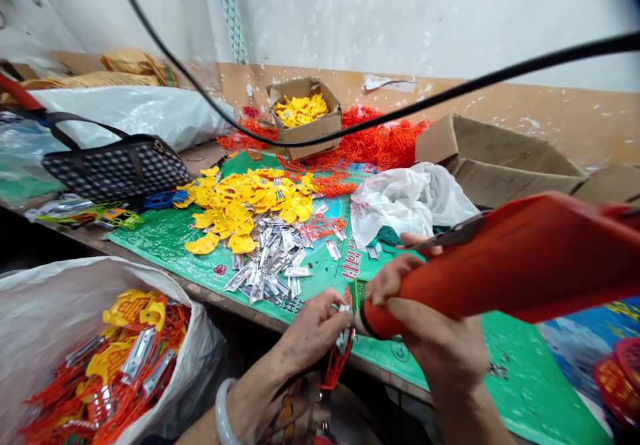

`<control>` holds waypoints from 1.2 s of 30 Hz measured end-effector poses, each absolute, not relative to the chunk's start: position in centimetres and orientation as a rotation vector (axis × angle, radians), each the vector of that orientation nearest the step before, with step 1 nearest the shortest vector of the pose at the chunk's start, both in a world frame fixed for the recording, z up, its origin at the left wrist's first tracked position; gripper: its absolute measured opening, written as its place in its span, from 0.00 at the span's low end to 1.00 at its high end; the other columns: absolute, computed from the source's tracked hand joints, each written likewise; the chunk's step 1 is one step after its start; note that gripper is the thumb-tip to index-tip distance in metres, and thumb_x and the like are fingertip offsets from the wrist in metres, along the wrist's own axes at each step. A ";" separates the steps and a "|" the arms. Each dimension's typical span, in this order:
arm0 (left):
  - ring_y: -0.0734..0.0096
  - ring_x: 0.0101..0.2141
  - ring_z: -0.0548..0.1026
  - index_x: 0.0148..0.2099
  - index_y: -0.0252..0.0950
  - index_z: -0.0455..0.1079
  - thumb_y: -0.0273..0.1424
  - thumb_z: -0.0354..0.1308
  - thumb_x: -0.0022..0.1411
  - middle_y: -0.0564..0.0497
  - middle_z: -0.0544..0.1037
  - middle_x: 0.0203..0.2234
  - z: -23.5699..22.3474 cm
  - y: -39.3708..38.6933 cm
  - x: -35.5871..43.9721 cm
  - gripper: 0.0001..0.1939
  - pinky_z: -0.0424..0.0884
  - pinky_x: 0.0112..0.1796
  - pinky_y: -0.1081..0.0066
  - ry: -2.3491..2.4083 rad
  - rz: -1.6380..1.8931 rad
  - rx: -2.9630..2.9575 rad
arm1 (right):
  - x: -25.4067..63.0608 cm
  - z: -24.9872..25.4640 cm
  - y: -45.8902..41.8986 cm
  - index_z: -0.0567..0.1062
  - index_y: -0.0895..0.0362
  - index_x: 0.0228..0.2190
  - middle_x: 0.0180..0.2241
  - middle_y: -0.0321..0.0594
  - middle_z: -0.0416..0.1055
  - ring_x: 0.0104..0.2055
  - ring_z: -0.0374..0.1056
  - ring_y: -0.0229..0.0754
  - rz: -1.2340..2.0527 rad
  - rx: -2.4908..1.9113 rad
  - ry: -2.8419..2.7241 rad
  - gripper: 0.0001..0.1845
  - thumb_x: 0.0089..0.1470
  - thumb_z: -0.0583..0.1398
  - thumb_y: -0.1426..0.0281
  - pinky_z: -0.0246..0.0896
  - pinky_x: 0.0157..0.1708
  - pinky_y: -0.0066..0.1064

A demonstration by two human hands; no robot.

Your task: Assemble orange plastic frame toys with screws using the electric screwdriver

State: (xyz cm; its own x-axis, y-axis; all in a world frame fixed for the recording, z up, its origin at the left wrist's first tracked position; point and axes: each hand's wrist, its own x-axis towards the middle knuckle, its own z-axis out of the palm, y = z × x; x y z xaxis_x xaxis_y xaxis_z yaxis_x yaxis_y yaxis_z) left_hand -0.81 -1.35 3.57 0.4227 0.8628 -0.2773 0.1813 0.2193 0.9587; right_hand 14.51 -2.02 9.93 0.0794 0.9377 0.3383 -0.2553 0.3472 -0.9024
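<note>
My right hand (430, 331) is wrapped round a thick red handheld power tool (450, 278), which slants in from the right with its tip at my left hand. My left hand (317, 328) pinches a small orange-red plastic piece (334, 368) with a silvery metal plate on it. This piece is right at the tool's tip, and the contact point is partly hidden by the fingers. Just behind the tip stands a small green basket (359, 291). Beyond my left hand lie a heap of silvery metal plates (273, 258) and a pile of yellow plastic pieces (250, 198).
A white sack (200, 338) of mixed pieces stands at the lower left. On the green-covered table (520, 378) are a white plastic bag (410, 198), a checked bag (120, 168) and a cardboard box (315, 135) of yellow pieces. A black cable (425, 106) hangs across the view.
</note>
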 end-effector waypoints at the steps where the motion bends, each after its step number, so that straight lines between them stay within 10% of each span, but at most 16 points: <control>1: 0.75 0.23 0.56 0.34 0.37 0.62 0.38 0.54 0.61 0.60 0.58 0.20 4.1 -1.5 -1.2 0.10 0.52 0.25 0.72 1.070 0.624 1.344 | 15.0 9.8 -1.6 0.69 0.49 0.46 0.25 0.29 0.68 0.26 0.66 0.39 1.014 -0.789 -1.074 0.27 0.42 0.66 0.75 0.66 0.32 0.37; 8: 0.75 0.26 0.62 0.33 0.38 0.59 0.28 0.52 0.59 0.59 0.64 0.24 4.4 -2.8 -3.0 0.03 0.59 0.29 0.73 0.944 0.722 1.237 | 19.7 7.2 2.0 0.75 0.58 0.29 0.28 0.39 0.71 0.27 0.67 0.44 0.684 -1.203 -1.010 0.16 0.38 0.71 0.64 0.65 0.31 0.41; 16: 0.76 0.26 0.66 0.53 0.35 0.63 0.21 0.56 0.51 0.60 0.68 0.25 2.5 -2.6 -3.1 0.25 0.61 0.29 0.73 0.973 0.795 1.059 | 19.2 6.6 1.4 0.59 0.62 0.62 0.55 0.62 0.61 0.59 0.56 0.69 -0.773 -1.288 -1.392 0.48 0.42 0.71 0.65 0.56 0.52 0.60; 20: 0.73 0.29 0.70 0.55 0.34 0.68 0.22 0.56 0.53 0.56 0.72 0.27 2.5 -2.7 -3.4 0.25 0.62 0.31 0.73 0.900 0.837 1.031 | 14.9 5.2 4.6 0.73 0.58 0.48 0.45 0.50 0.71 0.49 0.68 0.50 -0.204 -1.268 -2.069 0.15 0.59 0.58 0.71 0.63 0.50 0.41; 25: 0.71 0.29 0.73 0.53 0.34 0.71 0.25 0.58 0.55 0.54 0.75 0.28 2.6 -3.0 -4.2 0.22 0.65 0.32 0.73 0.854 0.916 0.921 | 9.7 2.2 10.7 0.77 0.58 0.36 0.37 0.40 0.76 0.40 0.73 0.41 0.309 -1.547 -2.476 0.09 0.62 0.55 0.72 0.68 0.42 0.33; 36: 0.66 0.39 0.78 0.49 0.35 0.74 0.19 0.57 0.48 0.48 0.81 0.39 2.1 -2.6 -5.9 0.24 0.71 0.41 0.70 0.831 1.167 0.621 | 5.5 0.1 14.8 0.70 0.57 0.50 0.50 0.45 0.70 0.48 0.70 0.46 0.381 -1.931 -2.396 0.17 0.61 0.59 0.64 0.69 0.46 0.43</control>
State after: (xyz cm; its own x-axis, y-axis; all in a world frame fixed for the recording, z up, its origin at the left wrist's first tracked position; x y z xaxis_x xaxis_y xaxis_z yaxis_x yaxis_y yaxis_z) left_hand -5.90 -2.56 2.08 0.1658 0.9571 -0.2374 -0.5376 0.2896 0.7919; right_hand 5.46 14.75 0.09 -0.2239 0.9670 -0.1215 0.9570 0.1946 -0.2150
